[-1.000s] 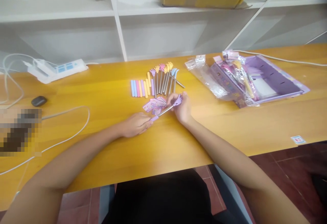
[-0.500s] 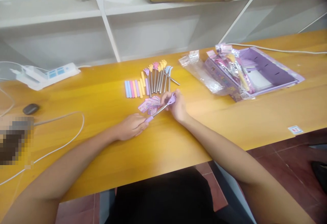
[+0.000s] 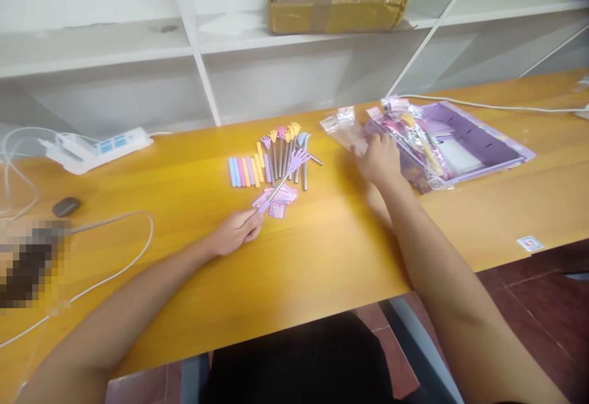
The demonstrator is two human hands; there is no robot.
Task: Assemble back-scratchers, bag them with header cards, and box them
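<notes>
My left hand (image 3: pixel 239 231) is closed round the purple handle of a back scratcher (image 3: pixel 278 189). Its metal rod slants up to the right, ending in a purple hand-shaped head. To the right, my right hand (image 3: pixel 381 159) has its fingers curled on a clear plastic bag (image 3: pixel 343 128) lying beside the purple box, and covers part of it. Several more back scratcher rods (image 3: pixel 280 152) with coloured hand heads lie fanned out behind the held one. Loose pastel handles (image 3: pixel 243 172) are lined up at their left. Small printed cards (image 3: pixel 277 209) lie under the held rod.
The open purple box (image 3: pixel 499 140) at right holds wrapped back scratchers (image 3: pixel 421 140). A power strip (image 3: pixel 99 149), a black mouse (image 3: pixel 66 206) and white cables are on the left. A taped carton (image 3: pixel 340 5) sits on the shelf behind. A small sticker (image 3: pixel 530 243) lies near the front edge.
My right hand has let go of the purple back scratcher's head and moved right to the plastic bag. My left hand still holds the handle. The camera view has tilted up slightly.
</notes>
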